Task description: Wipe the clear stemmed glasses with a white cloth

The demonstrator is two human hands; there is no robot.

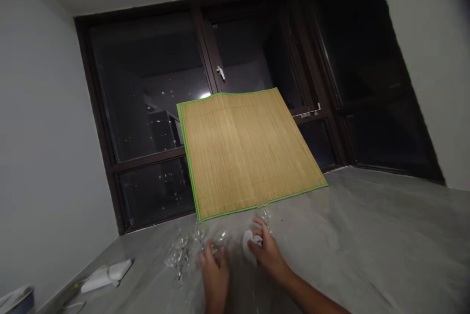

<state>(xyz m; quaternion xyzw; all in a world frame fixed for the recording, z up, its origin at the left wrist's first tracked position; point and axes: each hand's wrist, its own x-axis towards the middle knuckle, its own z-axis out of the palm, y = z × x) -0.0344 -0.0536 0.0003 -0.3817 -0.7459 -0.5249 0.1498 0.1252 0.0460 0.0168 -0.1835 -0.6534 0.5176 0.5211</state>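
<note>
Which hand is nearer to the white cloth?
Right. The right hand is on the white cloth, apparently gripping it; the left hand sits apart to its left, by the wine glasses.

Left hand [214, 269] low at centre, back up, fingers curled forward in a loose grip; right hand [267, 251] just beside it, forearm bare and angled in from lower right, fingers bent, closed around something small.

Grey floor [367, 235], dull and smooth. On it: a cluster of clear stemmed glasses [183, 250] upright; one more glass [265, 213] near the bamboo mat [246, 152], which stands on edge against the window; white objects [106, 275] at left.
</note>
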